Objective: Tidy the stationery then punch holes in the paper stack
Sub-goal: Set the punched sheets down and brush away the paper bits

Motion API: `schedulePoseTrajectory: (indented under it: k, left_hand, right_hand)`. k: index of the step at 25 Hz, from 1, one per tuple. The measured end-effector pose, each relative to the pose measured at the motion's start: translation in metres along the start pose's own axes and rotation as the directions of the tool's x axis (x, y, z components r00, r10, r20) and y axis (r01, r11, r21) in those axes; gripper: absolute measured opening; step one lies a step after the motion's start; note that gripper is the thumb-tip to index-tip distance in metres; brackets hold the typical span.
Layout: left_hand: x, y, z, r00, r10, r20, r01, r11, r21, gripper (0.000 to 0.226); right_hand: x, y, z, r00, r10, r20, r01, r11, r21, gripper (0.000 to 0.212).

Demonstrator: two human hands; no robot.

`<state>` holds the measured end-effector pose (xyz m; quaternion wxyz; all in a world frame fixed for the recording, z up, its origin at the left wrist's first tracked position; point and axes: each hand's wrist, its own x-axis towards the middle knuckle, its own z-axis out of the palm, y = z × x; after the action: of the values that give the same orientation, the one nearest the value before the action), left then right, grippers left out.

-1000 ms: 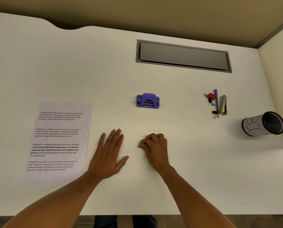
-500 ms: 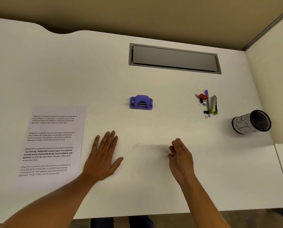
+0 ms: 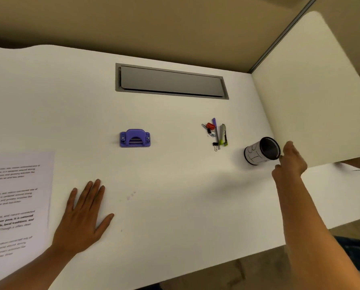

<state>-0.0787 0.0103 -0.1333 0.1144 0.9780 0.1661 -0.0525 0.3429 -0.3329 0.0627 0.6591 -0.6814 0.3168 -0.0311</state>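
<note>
The left hand [image 3: 81, 216] lies flat and spread on the white desk [image 3: 175, 206], just beside the printed paper stack [image 3: 15, 201]. The right hand [image 3: 290, 162], fingers loosely curled and empty, touches the rim of the black mesh pen cup [image 3: 261, 151] lying on its side. The purple hole punch [image 3: 135, 138] sits mid-desk, well apart from both hands.

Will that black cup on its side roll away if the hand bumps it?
Probably yes. The cup is round and lies on its side on the smooth table, so a nudge from the right hand could roll it. It looks like empty mesh, so likely light and easy to lift.
</note>
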Motion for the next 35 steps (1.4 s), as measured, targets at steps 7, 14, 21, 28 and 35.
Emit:
schedulePoseTrajectory:
  k: [7,14,21,28,35]
  left_hand:
    - [0.0,0.003,-0.001,1.0,0.001,-0.015,-0.001,1.0,0.001,0.087]
    - [0.001,0.004,0.0,1.0,-0.01,-0.004,0.01,1.0,-0.005,0.087]
    - [0.003,0.007,-0.006,1.0,-0.022,0.021,0.022,1.0,0.014,0.084]
    - [0.001,0.009,-0.011,0.997,-0.048,0.058,0.046,0.998,0.041,0.084]
    - [0.003,0.008,-0.011,0.996,-0.052,0.067,0.05,0.998,0.029,0.084]
  right_hand:
    - [0.052,0.01,0.009,0.973,-0.225,-0.051,0.18,0.88,-0.439,0.012]
    - [0.061,0.012,0.007,0.953,-0.295,-0.067,0.176,0.721,-0.671,0.02]
    - [-0.042,0.072,0.022,0.628,-0.679,0.381,0.768,0.462,-0.443,0.032]
    - [-0.219,0.237,0.006,0.312,-0.056,0.948,0.946,0.111,-0.305,0.108]
    - [-0.254,0.276,0.025,0.405,-0.097,0.909,0.908,-0.073,-0.413,0.133]
